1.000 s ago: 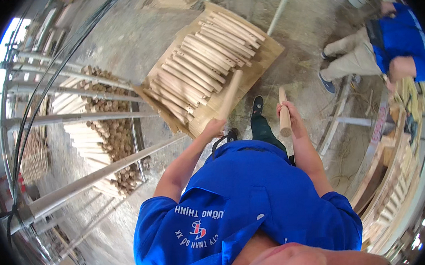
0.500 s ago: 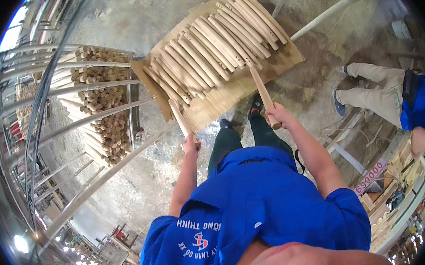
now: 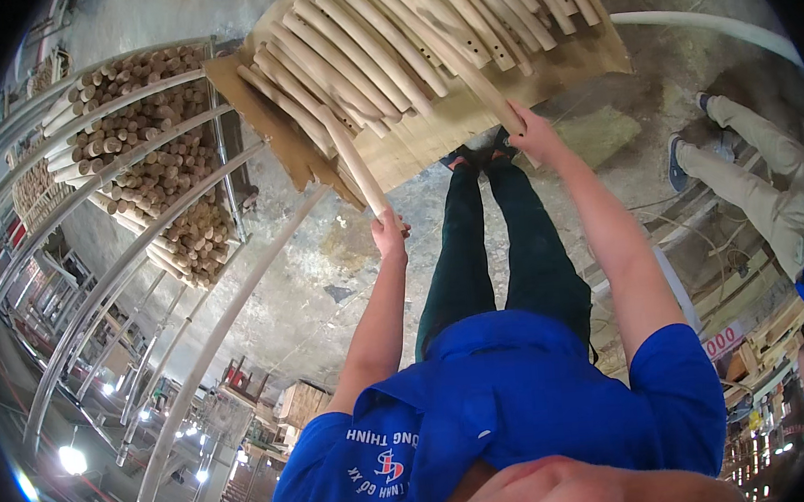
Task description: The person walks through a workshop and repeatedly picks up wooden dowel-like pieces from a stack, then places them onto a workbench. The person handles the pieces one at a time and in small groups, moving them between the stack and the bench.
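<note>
My left hand [image 3: 389, 234] is closed round the lower end of a pale wooden rod [image 3: 355, 164]. That rod points up and away, its far end over the row's left side. In my right hand [image 3: 534, 135] is a second wooden stick [image 3: 479, 84], gripped near its lower end and slanting up to the left over the row. Many similar wooden pieces [image 3: 352, 63] lie side by side on a sheet of brown cardboard [image 3: 417, 139], several with small drilled holes near their ends. Whether the held pieces touch the row I cannot tell.
Round wooden rods [image 3: 159, 133] are stacked in a metal rack at the left. Curved-looking pale rails [image 3: 228, 296] cross the left side, and another rail [image 3: 703, 23] runs at the upper right. A co-worker's legs [image 3: 751, 147] stand at the right beside a wooden frame.
The row of wooden pieces and cardboard now sits higher and looks larger in view. Both hands still hold their sticks, which now reach further over the row.
</note>
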`<state>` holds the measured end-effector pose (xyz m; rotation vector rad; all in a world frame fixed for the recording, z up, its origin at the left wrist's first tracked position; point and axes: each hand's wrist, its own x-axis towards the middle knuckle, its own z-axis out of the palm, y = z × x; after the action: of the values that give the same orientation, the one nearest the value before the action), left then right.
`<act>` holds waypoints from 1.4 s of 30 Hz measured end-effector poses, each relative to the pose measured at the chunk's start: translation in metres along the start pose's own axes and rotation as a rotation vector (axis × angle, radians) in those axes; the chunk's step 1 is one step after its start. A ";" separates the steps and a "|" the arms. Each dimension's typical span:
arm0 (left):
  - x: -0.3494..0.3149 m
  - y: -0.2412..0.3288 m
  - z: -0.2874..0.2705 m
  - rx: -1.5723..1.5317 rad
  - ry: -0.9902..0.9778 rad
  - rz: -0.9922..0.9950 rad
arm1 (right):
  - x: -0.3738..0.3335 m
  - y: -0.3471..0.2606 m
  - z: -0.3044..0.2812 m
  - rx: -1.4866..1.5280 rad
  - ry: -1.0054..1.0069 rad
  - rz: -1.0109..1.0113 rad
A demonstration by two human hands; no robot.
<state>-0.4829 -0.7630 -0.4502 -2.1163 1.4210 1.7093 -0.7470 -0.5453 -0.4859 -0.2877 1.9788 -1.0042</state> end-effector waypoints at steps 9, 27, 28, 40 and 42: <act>0.046 -0.039 -0.007 0.088 -0.100 -0.034 | 0.117 0.002 0.049 0.075 0.151 -0.277; 0.073 -0.090 -0.018 0.078 -0.115 -0.092 | 0.241 0.028 0.042 -0.555 0.295 0.107; 0.075 -0.090 -0.018 0.079 -0.113 -0.083 | 0.243 0.031 0.034 -0.415 0.325 0.097; 0.074 -0.094 -0.017 0.072 -0.148 -0.093 | 0.215 0.060 -0.035 -0.667 0.739 0.101; 0.071 -0.093 -0.018 0.068 -0.145 -0.111 | 0.218 0.056 -0.014 -0.615 0.673 0.043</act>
<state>-0.4102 -0.7626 -0.5440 -1.9540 1.2792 1.7091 -0.8774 -0.6180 -0.6544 -0.2526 2.8788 -0.4559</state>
